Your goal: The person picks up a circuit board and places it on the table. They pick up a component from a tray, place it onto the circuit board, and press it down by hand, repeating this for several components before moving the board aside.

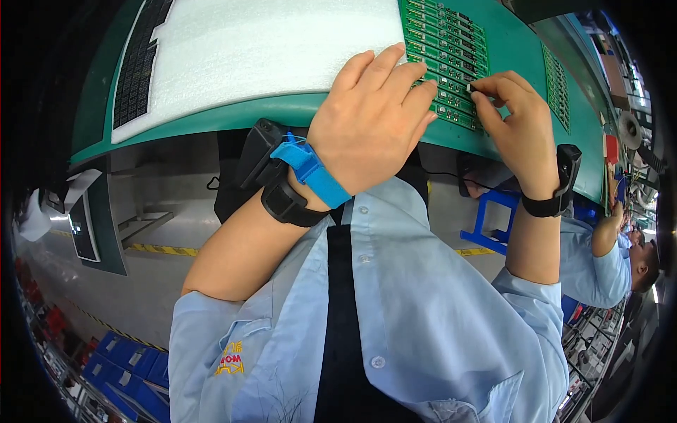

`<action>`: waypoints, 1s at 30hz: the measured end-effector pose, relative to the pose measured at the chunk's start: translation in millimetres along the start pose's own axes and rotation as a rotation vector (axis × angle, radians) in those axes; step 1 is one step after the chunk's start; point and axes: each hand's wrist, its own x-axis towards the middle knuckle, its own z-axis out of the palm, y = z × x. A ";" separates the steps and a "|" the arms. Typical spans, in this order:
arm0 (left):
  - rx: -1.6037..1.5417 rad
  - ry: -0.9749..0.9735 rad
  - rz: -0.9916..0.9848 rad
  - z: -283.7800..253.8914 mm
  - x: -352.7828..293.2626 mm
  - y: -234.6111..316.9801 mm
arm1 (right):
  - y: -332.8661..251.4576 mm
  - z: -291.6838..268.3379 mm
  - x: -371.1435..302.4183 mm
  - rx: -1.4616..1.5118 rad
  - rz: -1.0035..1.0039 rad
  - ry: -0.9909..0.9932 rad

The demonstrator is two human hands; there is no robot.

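Observation:
My left hand (370, 120) lies palm down with its fingers stretched out, the fingertips over the left edge of a green circuit board panel (446, 35). The panel has several long strips side by side, carrying small dark and pale parts. At the panel's right edge, my right hand (520, 123) is closed in a pinch of thumb and forefinger. A tiny part, whitish and dark (470, 88), shows at those fingertips; its exact kind is too small to tell. Left of the panel lies a white foam sheet (275, 49), partly behind my left hand.
Many small black square parts (132, 88) stand in rows on the foam's left end. Another green circuit board panel (557, 88) lies farther right on the green mat (518, 49). A blue stool (486, 222) and a co-worker in a blue shirt (592, 261) are at the right.

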 end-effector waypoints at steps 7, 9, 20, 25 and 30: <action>0.011 0.074 0.065 2.8 0.2 -3.4 | 0.6 3.0 1.9 -0.108 -0.108 -0.015; 0.007 0.033 0.024 0.5 -0.5 -1.8 | -0.5 3.1 2.5 -0.139 -0.125 -0.016; -0.007 0.029 0.004 2.0 -1.1 -0.4 | -6.5 5.7 2.3 -0.313 -0.169 -0.019; -0.009 0.026 0.004 2.0 -1.8 -0.9 | -9.0 3.1 2.3 -0.316 -0.247 -0.058; -0.026 0.034 0.008 -0.1 0.5 -0.9 | -4.0 -7.3 -0.2 -0.104 -0.136 -0.071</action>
